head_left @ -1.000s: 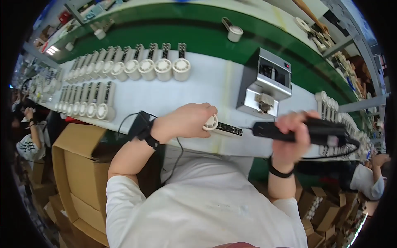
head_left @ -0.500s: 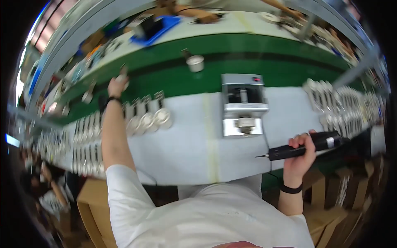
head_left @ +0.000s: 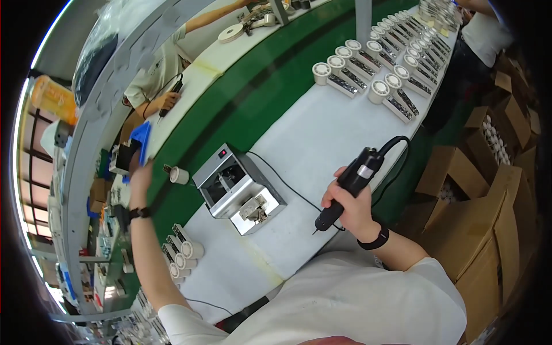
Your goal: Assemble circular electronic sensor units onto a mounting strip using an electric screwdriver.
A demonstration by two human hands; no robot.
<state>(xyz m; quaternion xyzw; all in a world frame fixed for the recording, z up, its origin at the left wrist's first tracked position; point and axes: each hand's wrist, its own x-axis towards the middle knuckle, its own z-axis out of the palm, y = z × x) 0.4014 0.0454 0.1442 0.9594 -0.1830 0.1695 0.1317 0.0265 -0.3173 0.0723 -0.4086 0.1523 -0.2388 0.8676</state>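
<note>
My right hand point(head_left: 352, 208) is wrapped round a black electric screwdriver point(head_left: 352, 187), its thin bit pointing down toward the near table edge. My left arm stretches far out over the green belt, and the left hand point(head_left: 141, 179) is blurred near the blue tray point(head_left: 144, 135); its fingers and anything in them cannot be made out. Beside that hand, a white round part with a short strip point(head_left: 179, 175) lies on the belt. Between my hands stands a silver machine point(head_left: 233, 184) with a red switch and a metal fixture point(head_left: 253, 210) at its front.
Several white round parts with strips point(head_left: 192, 249) stand left of the machine, and rows of similar ones point(head_left: 379, 89) fill the far right. Open cardboard boxes point(head_left: 477, 230) sit at the right. Across the belt, a person's hand point(head_left: 168, 102) holds a dark tool. A grey post point(head_left: 363, 23) rises beyond.
The view has swung to the right. My left hand, earlier at a white part over the belt, is now blurred near the blue tray. The screwdriver stays in my right hand, its bit tilted lower.
</note>
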